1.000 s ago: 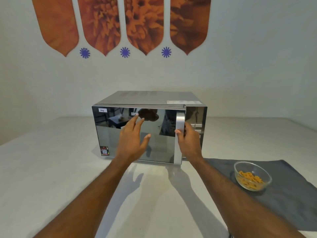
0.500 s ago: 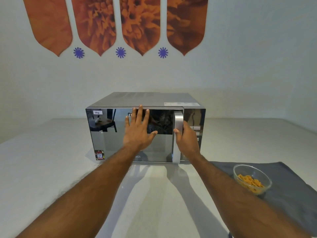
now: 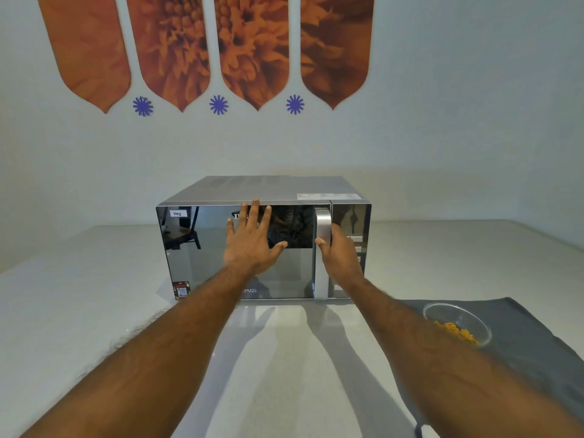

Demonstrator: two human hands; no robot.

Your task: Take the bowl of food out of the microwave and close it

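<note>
Head camera view: at eleven o'clock the left hand [image 3: 252, 245] lies flat, fingers spread, on the microwave [image 3: 240, 248] door, which looks shut. At one o'clock the right hand [image 3: 339, 251] wraps its handle [image 3: 322, 222]. At four o'clock the bowl [image 3: 458, 324] of food sits on the desk's grey cloth [image 3: 537, 336]. Only letting go seems left.

Glossy mirrored microwave door [image 3: 205, 251], brushed metal handle [image 3: 323, 222], clear glass bowl [image 3: 458, 320], matt grey cloth [image 3: 537, 336]
</note>
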